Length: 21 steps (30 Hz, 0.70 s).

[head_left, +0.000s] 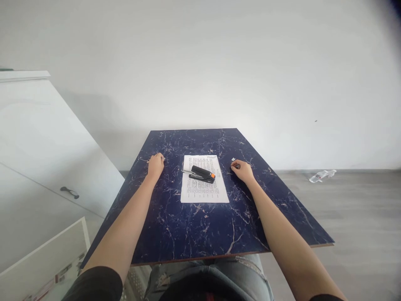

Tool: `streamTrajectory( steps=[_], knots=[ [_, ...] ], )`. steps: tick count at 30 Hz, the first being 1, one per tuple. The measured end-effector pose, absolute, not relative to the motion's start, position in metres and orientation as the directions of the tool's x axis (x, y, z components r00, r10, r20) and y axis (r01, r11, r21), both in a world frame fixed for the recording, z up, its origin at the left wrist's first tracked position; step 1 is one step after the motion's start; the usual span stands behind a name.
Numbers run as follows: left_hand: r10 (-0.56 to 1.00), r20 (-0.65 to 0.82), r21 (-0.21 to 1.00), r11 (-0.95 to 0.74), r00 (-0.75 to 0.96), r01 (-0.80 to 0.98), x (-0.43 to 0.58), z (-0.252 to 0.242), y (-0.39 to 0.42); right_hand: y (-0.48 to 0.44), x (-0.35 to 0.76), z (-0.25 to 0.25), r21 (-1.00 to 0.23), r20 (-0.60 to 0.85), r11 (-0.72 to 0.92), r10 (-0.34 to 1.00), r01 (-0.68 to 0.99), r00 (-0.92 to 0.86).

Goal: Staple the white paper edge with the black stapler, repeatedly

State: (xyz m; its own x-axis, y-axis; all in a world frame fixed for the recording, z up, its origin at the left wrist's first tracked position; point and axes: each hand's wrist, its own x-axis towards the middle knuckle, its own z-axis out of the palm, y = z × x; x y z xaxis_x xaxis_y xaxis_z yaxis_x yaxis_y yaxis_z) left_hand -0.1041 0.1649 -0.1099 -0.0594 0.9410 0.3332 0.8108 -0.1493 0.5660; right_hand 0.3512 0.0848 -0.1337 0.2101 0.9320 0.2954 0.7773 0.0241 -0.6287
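A black stapler [203,174] with an orange button lies opened on a printed sheet of paper [205,194], in the middle of the dark blue marbled table. Left of the paper rests my left hand [156,164], its fingers closed around something small that I cannot make out. On the other side, my right hand [242,169] has its fingers curled together around a small dark thing, mostly hidden. A small white piece [233,159] lies just beyond the right fingertips.
The table [194,234] stands against a white wall. To the left is a white cabinet [46,138] with a dark handle. An open drawer [46,259] is at the lower left. Clear plastic [322,176] lies on the floor at the right.
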Motion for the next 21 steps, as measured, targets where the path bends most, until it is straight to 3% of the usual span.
streamTrajectory(
  steps=[7, 8, 10, 12, 13, 17, 21],
  knots=[
    [0.937, 0.287, 0.849, -0.153, -0.197, 0.506, -0.076, -0.115, 0.138, 0.084, 0.35, -0.133, -0.62, 0.302, 0.042, 0.934, 0.784, 0.189],
    [0.952, 0.247, 0.904, -0.159, -0.18, 0.396, -0.07, -0.117, 0.132, 0.084, 0.35, -0.133, -0.62, 0.309, 0.045, 0.932, 0.783, 0.191],
    [0.991, 0.103, 0.992, -0.109, -0.088, -0.062, -0.061, -0.118, 0.121, 0.083, 0.346, -0.132, -0.623, 0.334, 0.065, 0.923, 0.78, 0.19],
    [0.999, 0.015, 0.923, -0.002, 0.031, -0.386, -0.055, -0.116, 0.113, 0.08, 0.339, -0.129, -0.632, 0.371, 0.113, 0.913, 0.767, 0.171],
    [0.997, -0.002, 0.883, 0.038, 0.078, -0.467, -0.054, -0.114, 0.11, 0.078, 0.334, -0.128, -0.641, 0.389, 0.145, 0.908, 0.754, 0.156],
    [0.983, 0.027, 0.822, 0.081, 0.18, -0.564, -0.055, -0.105, 0.107, 0.07, 0.309, -0.123, -0.668, 0.432, 0.285, 0.901, 0.688, 0.046],
    [0.977, 0.112, 0.905, -0.026, 0.181, -0.424, -0.053, -0.107, 0.103, 0.063, 0.28, -0.121, -0.642, 0.474, 0.405, 0.877, 0.651, -0.079]
  ],
)
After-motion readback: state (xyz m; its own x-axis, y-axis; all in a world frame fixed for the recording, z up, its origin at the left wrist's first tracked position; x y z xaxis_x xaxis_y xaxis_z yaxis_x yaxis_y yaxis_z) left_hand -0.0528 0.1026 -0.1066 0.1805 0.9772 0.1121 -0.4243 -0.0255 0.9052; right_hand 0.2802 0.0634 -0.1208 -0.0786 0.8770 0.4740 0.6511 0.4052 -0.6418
